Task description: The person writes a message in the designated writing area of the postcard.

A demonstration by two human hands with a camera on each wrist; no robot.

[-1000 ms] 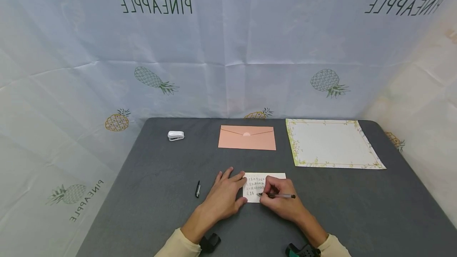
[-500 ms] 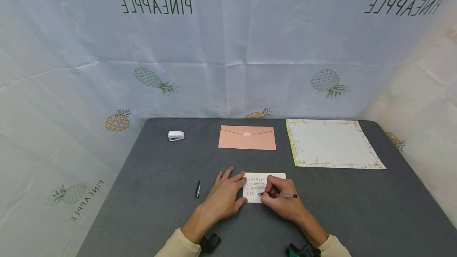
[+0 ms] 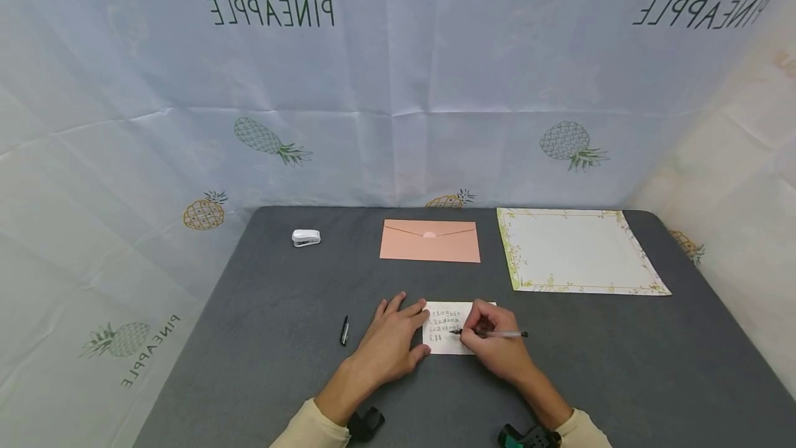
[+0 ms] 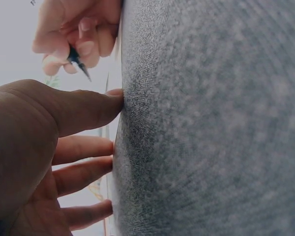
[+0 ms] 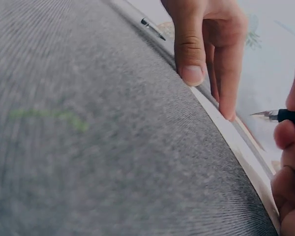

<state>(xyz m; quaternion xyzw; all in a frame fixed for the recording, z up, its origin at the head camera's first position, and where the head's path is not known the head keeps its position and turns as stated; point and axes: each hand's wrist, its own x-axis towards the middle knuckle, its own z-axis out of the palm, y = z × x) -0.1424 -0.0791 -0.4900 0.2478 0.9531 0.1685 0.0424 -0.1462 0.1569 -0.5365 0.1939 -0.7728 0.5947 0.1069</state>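
Head view: one pen (image 3: 497,334) is pinched in the curled fingers of the right hand (image 3: 494,348); its long axis runs nearly level across the view, dark tip toward the left hand (image 3: 390,341), back end sticking out past the right hand on the far side from the left hand. The tip sits over one small white card (image 3: 443,327) bearing handwritten lines; whether it touches the card cannot be told here. The left hand lies flat, fingers straight and spread, fingertips on the card's near edge, close beside the right hand but not touching it. Count on the grey table (image 3: 622,365): one pen cap (image 3: 345,330) just outboard of the left hand, one white stapler (image 3: 307,236) well beyond the left hand, one pink envelope (image 3: 430,241) ahead of both hands, one bordered letter sheet (image 3: 575,249) ahead of the right hand. Left wrist view: the left hand (image 4: 49,147) presses thumb and three visible fingertips against the surface; the right hand (image 4: 78,37) appears beyond it with the pen (image 4: 78,60) tip angled down toward the card edge, clear of it. Envelope, stapler and cap do not show here. Right wrist view: pen (image 5: 280,116) tip points toward the left hand (image 5: 206,44), hovering off the card (image 5: 246,152); the pen cap (image 5: 152,28) lies beyond that hand.
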